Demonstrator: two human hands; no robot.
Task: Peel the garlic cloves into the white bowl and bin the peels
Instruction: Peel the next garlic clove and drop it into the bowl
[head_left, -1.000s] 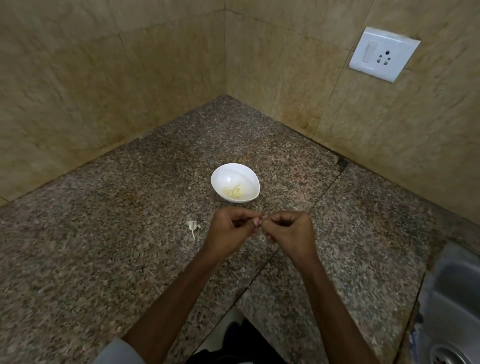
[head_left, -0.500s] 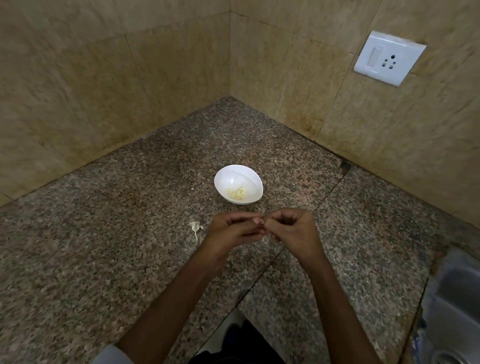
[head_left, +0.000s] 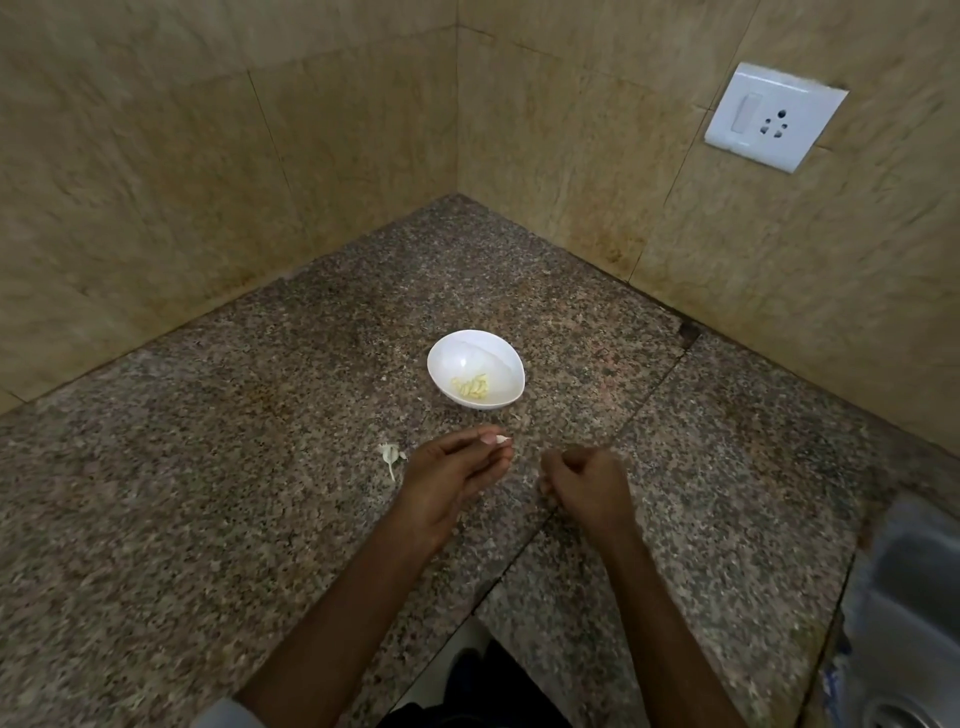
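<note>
**A:** Where is the clove right now?

**B:** The left hand (head_left: 457, 475) pinches a small pale garlic clove (head_left: 501, 439) between its thumb and the tips of its fingers (head_left: 491, 458). It is held above the surface (head_left: 260, 467), just short of the white bowl (head_left: 493, 348), which already holds a little heap of peeled cloves (head_left: 471, 387).

**A:** And the other hand?

**B:** The right hand (head_left: 587, 486) hangs well apart from the left, with its fingers curled in. It is blurred, so I cannot tell whether it holds a peel or nothing.

**A:** What worries you?

**B:** Mostly the pinch. It catches only the end of a smooth clove (bare garlic is slippery, I'd guess), so a quick toss could send it past the rim onto the speckled stone. The bowl also looks light and rounded, and a knuckle against its near edge might rock or tip it.

**A:** Peels?

**B:** A papery scrap (head_left: 389, 457) lies on the surface beside the left wrist. No bin is in view, so scraps like that are easy to forget. If the right hand does carry skin, loosening its fingers could scatter it.
</note>
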